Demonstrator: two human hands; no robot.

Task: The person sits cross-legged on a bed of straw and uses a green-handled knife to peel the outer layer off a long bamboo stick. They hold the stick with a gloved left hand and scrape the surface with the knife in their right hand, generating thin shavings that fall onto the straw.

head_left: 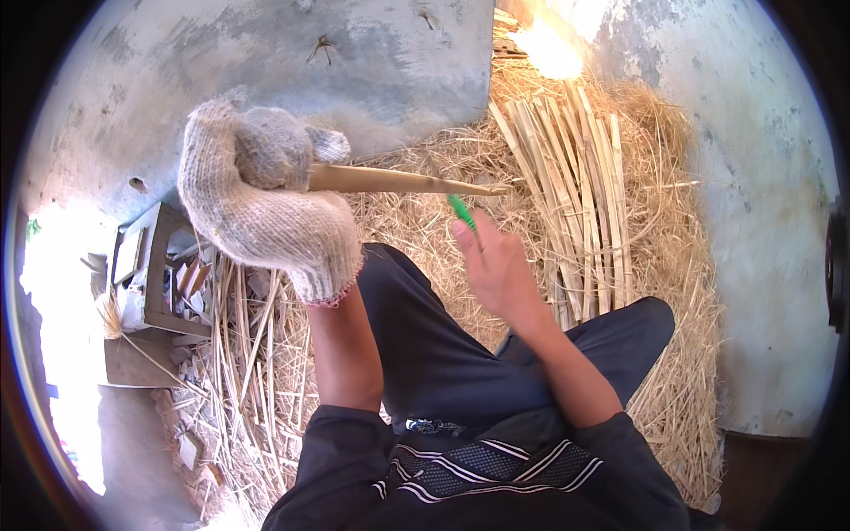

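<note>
My left hand (274,177), in a thick off-white knitted glove, is closed around one end of a pale split-bamboo strip (390,180). The strip sticks out to the right, almost level, and narrows to a frayed tip. Bare, my right hand (498,265) is wrapped round the green handle of a knife (461,211), just below the strip near its tip. A thin blade seems to rise behind the strip, but it is blurred, and I cannot tell whether it touches the bamboo.
Shavings (443,265) cover the floor around my crossed legs. Right of my right hand lies a bundle of long bamboo strips (584,195); more thin strips (252,354) lie at left. A cluttered wooden box (159,274) stands far left. Grey walls (390,71) close in ahead and at right.
</note>
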